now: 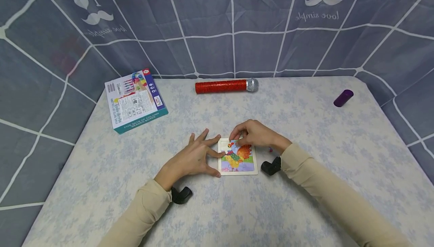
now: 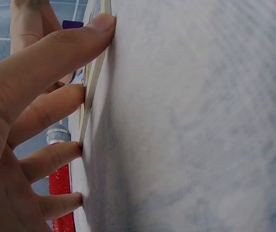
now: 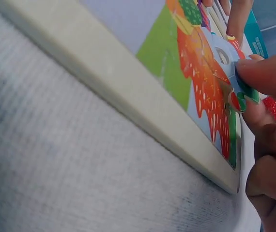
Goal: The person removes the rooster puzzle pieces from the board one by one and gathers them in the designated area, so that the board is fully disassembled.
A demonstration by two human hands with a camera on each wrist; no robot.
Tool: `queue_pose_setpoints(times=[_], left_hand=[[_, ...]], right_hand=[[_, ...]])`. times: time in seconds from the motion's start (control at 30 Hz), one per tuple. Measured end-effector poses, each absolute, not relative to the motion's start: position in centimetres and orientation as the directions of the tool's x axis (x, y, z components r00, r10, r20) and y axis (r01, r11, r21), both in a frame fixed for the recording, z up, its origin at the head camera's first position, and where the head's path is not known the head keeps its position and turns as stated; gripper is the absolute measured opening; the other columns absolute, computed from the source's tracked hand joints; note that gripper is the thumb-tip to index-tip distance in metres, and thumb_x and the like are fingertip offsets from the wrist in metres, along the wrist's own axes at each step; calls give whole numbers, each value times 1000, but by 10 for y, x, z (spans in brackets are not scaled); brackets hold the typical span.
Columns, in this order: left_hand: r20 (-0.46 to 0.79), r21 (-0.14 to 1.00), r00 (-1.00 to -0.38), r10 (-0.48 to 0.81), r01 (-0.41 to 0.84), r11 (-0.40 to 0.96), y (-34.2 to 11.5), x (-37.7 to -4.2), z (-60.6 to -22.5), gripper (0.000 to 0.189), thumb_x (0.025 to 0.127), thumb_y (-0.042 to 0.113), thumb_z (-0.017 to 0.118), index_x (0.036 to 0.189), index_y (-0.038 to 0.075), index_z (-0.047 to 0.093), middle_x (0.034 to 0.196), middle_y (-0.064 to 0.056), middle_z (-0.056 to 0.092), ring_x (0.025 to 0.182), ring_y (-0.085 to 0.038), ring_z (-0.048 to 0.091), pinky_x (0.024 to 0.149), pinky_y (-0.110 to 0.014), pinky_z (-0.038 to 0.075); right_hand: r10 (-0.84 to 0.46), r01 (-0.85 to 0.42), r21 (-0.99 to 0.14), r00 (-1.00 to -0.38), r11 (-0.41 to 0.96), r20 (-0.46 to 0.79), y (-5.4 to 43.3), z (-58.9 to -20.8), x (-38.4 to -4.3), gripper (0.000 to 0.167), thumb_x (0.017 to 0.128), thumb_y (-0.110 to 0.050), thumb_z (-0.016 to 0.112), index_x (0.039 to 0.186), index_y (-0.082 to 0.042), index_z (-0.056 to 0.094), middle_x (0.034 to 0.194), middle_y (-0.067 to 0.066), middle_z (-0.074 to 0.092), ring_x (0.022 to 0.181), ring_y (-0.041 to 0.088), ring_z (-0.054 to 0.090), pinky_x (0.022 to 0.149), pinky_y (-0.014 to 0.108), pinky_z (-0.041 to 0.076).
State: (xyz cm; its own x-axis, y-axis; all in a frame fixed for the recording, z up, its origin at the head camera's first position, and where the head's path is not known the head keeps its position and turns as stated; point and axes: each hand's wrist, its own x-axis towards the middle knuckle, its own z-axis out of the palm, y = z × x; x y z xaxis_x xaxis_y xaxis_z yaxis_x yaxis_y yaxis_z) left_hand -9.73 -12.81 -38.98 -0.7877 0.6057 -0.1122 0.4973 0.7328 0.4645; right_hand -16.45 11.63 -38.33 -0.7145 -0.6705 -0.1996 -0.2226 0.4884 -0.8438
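A small jigsaw puzzle with a pale frame (image 1: 255, 164) lies flat on the table, its picture showing a bright orange and green bird. My left hand (image 1: 194, 157) spreads its fingers along the frame's left side. Its thumb presses the near left corner, and the index fingertip reaches over onto the picture. At the puzzle's far edge my right hand (image 1: 259, 134) pinches a puzzle piece (image 3: 247, 91) between thumb and fingers. That piece is tilted up over the picture in the right wrist view. The pinching fingers partly hide it.
A red glitter microphone (image 1: 220, 86) lies behind the puzzle. To the back left is a boxed bead set (image 1: 135, 100); a purple cylinder (image 1: 343, 98) lies at the far right. Black wrist mounts (image 1: 271, 166) sit by both cuffs. A tile-patterned curtain (image 1: 210, 25) hangs behind the table.
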Motion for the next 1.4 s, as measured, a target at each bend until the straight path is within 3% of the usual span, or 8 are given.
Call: queue_pose_setpoints(times=[0.43,0.67,0.9,1.07,1.27,1.4], left_hand=[[-116,455,-787,606,501,737,-128,-98,-387,62,65,49,89,119,24,73,153,-8,41,145,-47,15,103,-77,14],[-122,459,-790,600,492,740,-128,-97,-388,62,65,49,89,119,24,73,153,-7,40,146,-46,13,104,-77,12],[-126,462,-789,602,490,739,-128,-98,-388,62,65,50,88,119,24,73,153,-7,40,146,-45,13,105,-76,12],[-120,466,-790,601,490,737,-128,-97,-388,61,64,49,89,118,24,73,152,-8,41,146,-46,14,105,-76,12],[-122,468,-790,601,488,736,-128,-97,-389,62,65,49,89,119,24,73,152,-8,41,146,-45,14,105,-76,11],[-125,467,-790,600,487,738,-127,-97,-389,62,65,49,89,120,25,72,153,-8,41,146,-45,13,105,-76,11]], right_hand=[[-595,-132,-845,-766,519,-245,119,-384,-164,13,85,-8,75,97,-9,78,83,1,74,73,14,65,67,28,50],[-550,-56,-858,-788,511,-276,119,-386,-163,14,83,-9,77,97,-6,79,84,4,75,64,12,57,55,22,40],[-554,-117,-844,-800,524,-233,116,-383,-160,10,81,-7,78,91,-10,80,82,0,75,72,14,66,68,28,51],[-586,-167,-833,-782,527,-214,115,-381,-160,9,79,-7,78,86,-13,79,75,-2,72,67,15,62,65,29,48],[-584,-140,-833,-774,535,-245,115,-383,-158,11,79,-7,78,89,-10,76,77,0,72,69,16,65,65,28,50],[-607,-216,-791,-760,573,-231,113,-383,-155,12,79,-5,79,90,-10,76,76,-2,70,65,13,61,61,27,50]])
